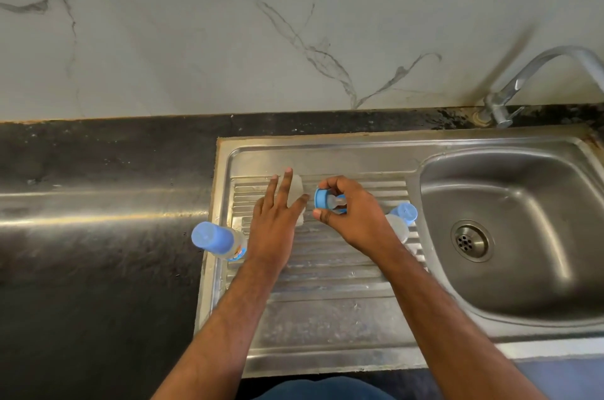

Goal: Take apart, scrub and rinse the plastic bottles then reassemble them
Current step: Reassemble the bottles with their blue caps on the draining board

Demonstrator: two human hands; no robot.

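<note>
On the ribbed draining board (327, 272) of the steel sink, the right hand (351, 216) curls its fingers and thumb round a blue screw ring with a clear teat (327, 199), held on its side just above the ribs. The left hand (277, 220) lies beside it with fingers straight and spread, resting against a clear bottle body (295, 192) that stands near the far edge of the draining board; how firmly it presses cannot be told. A capped bottle (217, 241) with a blue cap stands at the left edge of the draining board, where it meets the dark worktop (98, 203). Another blue-capped bottle (400, 220) stands behind the right wrist, near the basin (510, 220). A tap (523, 79) rises at the far right corner
</note>
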